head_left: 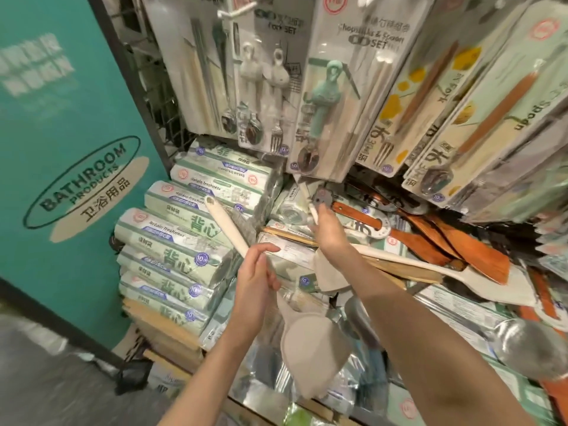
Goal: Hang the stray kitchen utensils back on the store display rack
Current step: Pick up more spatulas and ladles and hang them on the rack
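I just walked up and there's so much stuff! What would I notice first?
Probably the two hands in the middle: the left hand holds a cream spatula by its long handle, and the right hand grips another cream handle near the rack. Next, the big teal sign on the left reading BATHROOM PRODUCTS, and the orange wooden spatulas piled at right.

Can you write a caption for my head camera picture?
Left hand holding a cream silicone spatula, right hand lifting another below hanging cutlery packs.

Hanging cutlery packs [322, 96] crowd above; piled spatulas [430, 241] block shelf right.
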